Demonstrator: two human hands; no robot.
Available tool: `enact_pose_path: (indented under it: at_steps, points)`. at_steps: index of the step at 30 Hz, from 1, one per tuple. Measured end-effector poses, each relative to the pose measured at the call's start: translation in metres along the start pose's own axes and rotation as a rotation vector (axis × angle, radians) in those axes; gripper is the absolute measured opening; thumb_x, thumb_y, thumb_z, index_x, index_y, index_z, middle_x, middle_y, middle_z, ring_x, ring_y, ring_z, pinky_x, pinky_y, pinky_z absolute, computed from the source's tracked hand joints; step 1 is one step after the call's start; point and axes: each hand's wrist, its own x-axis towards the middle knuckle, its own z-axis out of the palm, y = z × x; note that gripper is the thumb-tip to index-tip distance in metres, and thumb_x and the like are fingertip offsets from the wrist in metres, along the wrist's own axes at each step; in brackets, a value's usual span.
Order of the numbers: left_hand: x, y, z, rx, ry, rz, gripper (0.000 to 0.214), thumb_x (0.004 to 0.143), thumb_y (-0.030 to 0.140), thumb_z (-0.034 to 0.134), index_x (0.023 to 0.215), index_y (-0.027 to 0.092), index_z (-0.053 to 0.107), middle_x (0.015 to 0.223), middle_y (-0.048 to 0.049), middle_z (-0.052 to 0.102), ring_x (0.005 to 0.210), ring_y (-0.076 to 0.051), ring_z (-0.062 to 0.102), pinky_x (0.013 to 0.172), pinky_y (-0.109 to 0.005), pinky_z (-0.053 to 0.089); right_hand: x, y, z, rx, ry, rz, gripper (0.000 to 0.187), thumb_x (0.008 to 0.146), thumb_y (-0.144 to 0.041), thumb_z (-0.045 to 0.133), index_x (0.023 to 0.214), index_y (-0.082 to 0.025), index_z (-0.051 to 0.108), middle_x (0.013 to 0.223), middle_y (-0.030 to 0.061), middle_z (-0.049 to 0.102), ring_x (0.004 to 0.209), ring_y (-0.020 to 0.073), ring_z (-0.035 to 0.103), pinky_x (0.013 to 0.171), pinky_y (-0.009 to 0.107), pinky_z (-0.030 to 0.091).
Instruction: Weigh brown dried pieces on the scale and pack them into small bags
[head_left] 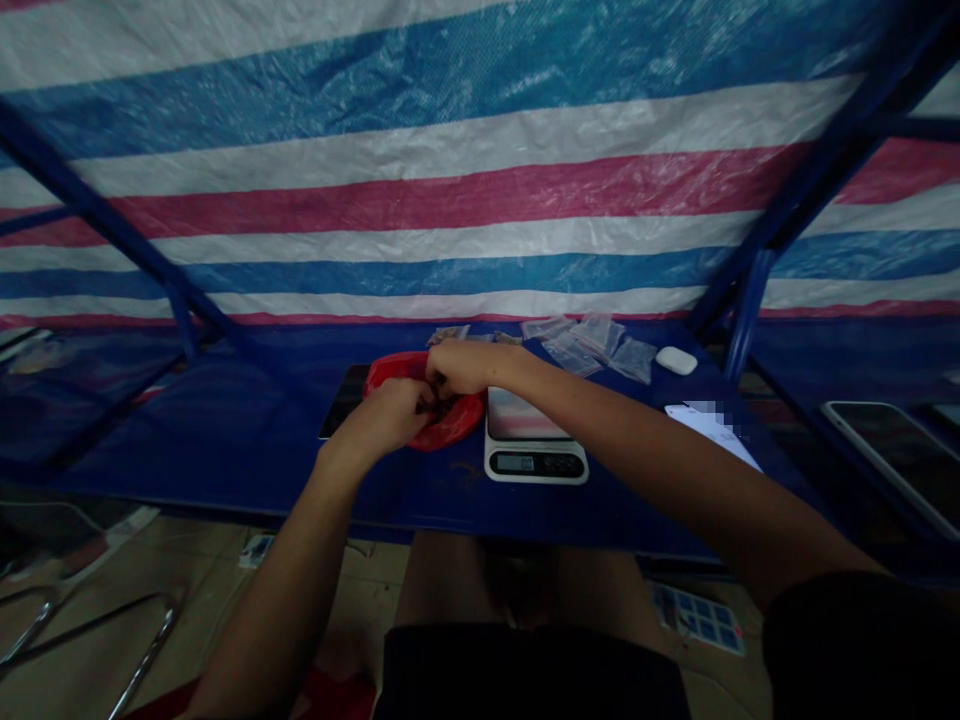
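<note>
Both my hands meet over a red plastic bag or bowl [454, 428] that holds something dark and loose. My left hand [396, 408] comes in from the near left, its fingers curled down into the red container. From the right, my right hand [461, 366] reaches over with fingers pinched together beside the left fingertips. What the fingers grip is too dark and small to name. Close by on the right sits a white kitchen scale [536, 462], its display apparently reading 0.0. My right forearm passes above its plate.
Clear zip bags [592, 342] lie at the back, near small filled bags [448, 335] and a white earbud case [676, 360]. A dark phone or tablet [343, 402] lies left of the red container. White paper or a lit screen [709, 432] is at right. Blue frame bars [750, 310] flank the table.
</note>
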Motion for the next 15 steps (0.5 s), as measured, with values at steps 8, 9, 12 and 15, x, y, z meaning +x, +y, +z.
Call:
enact_pose_path:
  at_steps: [8, 9, 12, 15]
  points:
    - [0.002, -0.010, -0.002, -0.016, 0.017, 0.059, 0.027, 0.089, 0.014, 0.061, 0.097, 0.020, 0.085, 0.099, -0.0096, 0.084, 0.087, -0.025, 0.078, 0.073, -0.033, 0.053, -0.004, 0.007, -0.003, 0.055, 0.075, -0.046, 0.022, 0.091, -0.014, 0.069, 0.104, -0.014, 0.087, 0.097, 0.0097, 0.083, 0.075, 0.0147, 0.061, 0.076, 0.031, 0.042]
    - [0.002, -0.010, -0.002, -0.018, 0.024, 0.062, 0.027, 0.089, 0.014, 0.060, 0.098, 0.020, 0.085, 0.099, -0.0100, 0.085, 0.087, -0.025, 0.078, 0.073, -0.033, 0.054, -0.006, 0.007, -0.003, 0.072, 0.098, -0.048, 0.023, 0.091, -0.014, 0.070, 0.105, -0.014, 0.087, 0.099, 0.0097, 0.083, 0.077, 0.0152, 0.062, 0.076, 0.030, 0.042]
    - [0.003, -0.011, -0.002, -0.017, 0.049, 0.064, 0.030, 0.089, 0.014, 0.059, 0.102, 0.019, 0.086, 0.102, -0.0109, 0.085, 0.087, -0.025, 0.078, 0.074, -0.033, 0.055, -0.008, 0.009, -0.001, 0.099, 0.113, -0.051, 0.025, 0.090, -0.012, 0.069, 0.107, -0.014, 0.087, 0.101, 0.0097, 0.084, 0.080, 0.0154, 0.065, 0.077, 0.030, 0.042]
    - [0.003, -0.012, -0.001, -0.026, 0.054, 0.054, 0.031, 0.088, 0.013, 0.058, 0.101, 0.018, 0.086, 0.099, -0.0105, 0.085, 0.085, -0.025, 0.078, 0.074, -0.032, 0.055, -0.007, 0.012, 0.005, 0.119, 0.080, -0.064, 0.025, 0.090, -0.011, 0.067, 0.106, -0.013, 0.086, 0.099, 0.0097, 0.084, 0.078, 0.0146, 0.065, 0.077, 0.029, 0.043]
